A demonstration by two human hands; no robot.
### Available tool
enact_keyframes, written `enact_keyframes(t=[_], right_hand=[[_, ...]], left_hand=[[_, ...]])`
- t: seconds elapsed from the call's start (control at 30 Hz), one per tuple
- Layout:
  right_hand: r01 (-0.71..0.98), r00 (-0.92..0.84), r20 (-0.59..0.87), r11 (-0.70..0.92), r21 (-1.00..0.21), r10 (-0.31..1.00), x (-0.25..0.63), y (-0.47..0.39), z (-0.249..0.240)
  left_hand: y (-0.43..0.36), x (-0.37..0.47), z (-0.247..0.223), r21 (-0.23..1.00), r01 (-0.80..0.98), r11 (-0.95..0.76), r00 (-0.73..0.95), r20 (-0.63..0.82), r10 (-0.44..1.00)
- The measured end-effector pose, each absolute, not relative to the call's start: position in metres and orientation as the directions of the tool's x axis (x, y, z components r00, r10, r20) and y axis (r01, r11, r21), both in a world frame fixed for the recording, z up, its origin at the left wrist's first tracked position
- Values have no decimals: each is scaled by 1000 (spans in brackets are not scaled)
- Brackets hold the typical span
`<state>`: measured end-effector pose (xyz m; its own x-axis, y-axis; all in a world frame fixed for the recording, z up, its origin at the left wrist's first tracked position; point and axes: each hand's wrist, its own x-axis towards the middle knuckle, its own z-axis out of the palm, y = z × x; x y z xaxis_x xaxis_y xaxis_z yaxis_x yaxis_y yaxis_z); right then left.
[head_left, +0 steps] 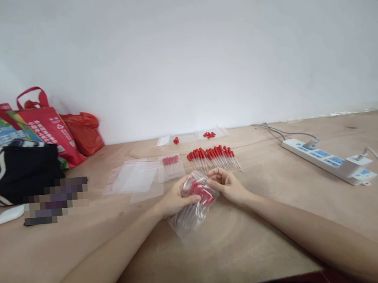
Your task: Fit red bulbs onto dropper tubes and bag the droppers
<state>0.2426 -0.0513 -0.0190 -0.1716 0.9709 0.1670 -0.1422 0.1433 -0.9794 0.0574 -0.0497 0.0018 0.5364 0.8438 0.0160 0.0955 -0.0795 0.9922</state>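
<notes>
A clear plastic zip bag holds several droppers with red rubber bulbs and thin clear tubes. My left hand is closed on the bag's left side, thumb pressed over the red bulbs. At its upper right, my right hand pinches the bag's edge with thumb and fingers. The bag slants, bulbs up and tubes toward me. Just beyond my hands lies a row of loose red-bulbed droppers. Left of that row rests another filled bag, with several droppers inside. Flat clear bags lie overlapped farther left.
Loose red bulbs and a few thin tubes lie near the wall. A white power strip with plugs and cables is at right. Red shopping bags, a black striped cloth item and a blurred dark object occupy the left.
</notes>
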Motion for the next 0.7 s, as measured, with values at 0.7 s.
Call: enact_keyframes(t=[0.7], right_hand=[[698, 286, 542, 216, -683, 790, 322, -5, -37]], left_hand=[[38, -59, 13, 176, 950, 259, -295, 233, 927]])
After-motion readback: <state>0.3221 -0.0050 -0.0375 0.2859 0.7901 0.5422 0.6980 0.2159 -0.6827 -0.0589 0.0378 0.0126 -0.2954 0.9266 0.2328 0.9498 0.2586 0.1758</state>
